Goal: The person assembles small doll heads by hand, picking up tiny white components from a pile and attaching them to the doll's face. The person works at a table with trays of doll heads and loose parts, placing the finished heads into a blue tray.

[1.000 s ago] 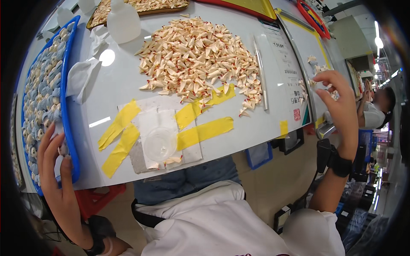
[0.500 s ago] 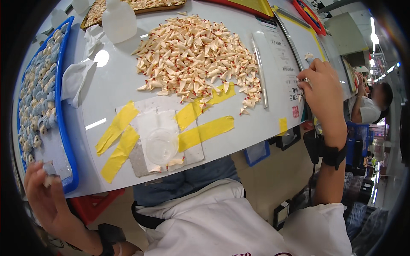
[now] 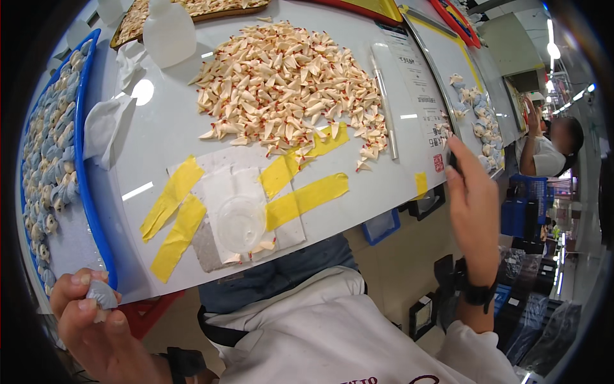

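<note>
Over the near corner of the blue tray [image 3: 96, 225], my left hand [image 3: 105, 333] pinches a small grey-blue and cream figurine [image 3: 101, 296] between thumb and fingers. Rows of similar figurines [image 3: 54, 173] fill much of that tray. At the right, my right hand [image 3: 473, 208] is closed above the table edge, beside a printed sheet [image 3: 419, 83]. Something dark shows between its fingertips, too hidden to name. A large heap of small cream pointed pieces with red tips [image 3: 288, 83] lies mid-table. Nearer me, a clear round cup [image 3: 240, 224] stands on white paper, with a few such pieces beside it.
Yellow tape strips [image 3: 307, 200] cross the paper and table. A translucent bottle [image 3: 168, 35] and crumpled tissues [image 3: 105, 128] stand by the blue tray. A clear rod [image 3: 385, 105] lies right of the heap. More cream figurines [image 3: 487, 128] sit far right; another person [image 3: 540, 150] is beyond.
My left hand has moved right and nearer me with the figurine, turning it. My right hand has drawn down toward me, uncovering the figurines at the far right.
</note>
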Available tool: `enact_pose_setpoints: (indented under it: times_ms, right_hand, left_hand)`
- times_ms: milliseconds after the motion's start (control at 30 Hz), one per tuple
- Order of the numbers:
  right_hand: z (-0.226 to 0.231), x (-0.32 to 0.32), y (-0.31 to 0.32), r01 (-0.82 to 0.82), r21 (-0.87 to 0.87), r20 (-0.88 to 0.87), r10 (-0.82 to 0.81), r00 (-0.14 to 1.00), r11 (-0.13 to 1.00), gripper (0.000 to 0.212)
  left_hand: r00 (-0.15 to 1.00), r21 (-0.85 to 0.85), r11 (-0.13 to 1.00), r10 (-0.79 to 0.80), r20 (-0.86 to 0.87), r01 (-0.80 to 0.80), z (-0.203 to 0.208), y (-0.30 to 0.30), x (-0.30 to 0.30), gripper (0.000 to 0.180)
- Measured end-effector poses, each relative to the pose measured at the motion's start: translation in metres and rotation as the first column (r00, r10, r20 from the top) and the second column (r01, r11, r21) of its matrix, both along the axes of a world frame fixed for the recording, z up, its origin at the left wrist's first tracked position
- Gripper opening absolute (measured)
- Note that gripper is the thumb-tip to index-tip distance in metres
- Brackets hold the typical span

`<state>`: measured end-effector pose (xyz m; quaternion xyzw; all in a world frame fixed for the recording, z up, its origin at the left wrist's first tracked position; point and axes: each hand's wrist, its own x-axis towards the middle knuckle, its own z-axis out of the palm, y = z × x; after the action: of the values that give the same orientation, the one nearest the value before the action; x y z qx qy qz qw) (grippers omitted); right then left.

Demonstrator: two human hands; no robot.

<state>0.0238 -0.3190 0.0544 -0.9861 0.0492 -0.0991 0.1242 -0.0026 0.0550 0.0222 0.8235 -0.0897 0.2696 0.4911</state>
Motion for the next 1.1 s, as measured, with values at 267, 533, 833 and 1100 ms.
enact_pose_setpoints:
  times_ms: [267,533,833,1100]
  right_hand:
    - [-0.025,0.006,0.0,-0.014,0.063,0.038,0.012,0.999,0.998,0.042]
    - [-0.042,0.03,-0.014,-0.026,0.077,0.1,0.018,0.995,0.997,0.044]
    - [-0.036,0.035,-0.006,-0.246,0.141,0.085,0.236,0.968,0.959,0.039]
    - [-0.024,0.028,-0.037,-0.031,0.046,0.213,0.021,0.977,0.998,0.039]
  left_hand:
    - [0.996,0.019,0.997,-0.067,-0.065,0.068,0.011,-0.009,-0.001,0.016]
    - [0.987,-0.005,0.994,-0.106,-0.118,0.106,0.006,-0.01,-0.001,0.018]
    - [0.979,0.075,0.985,-0.144,-0.145,0.156,0.012,-0.015,0.002,0.019]
    - [0.978,0.04,0.989,-0.134,-0.157,0.142,0.011,-0.019,0.0,0.016]
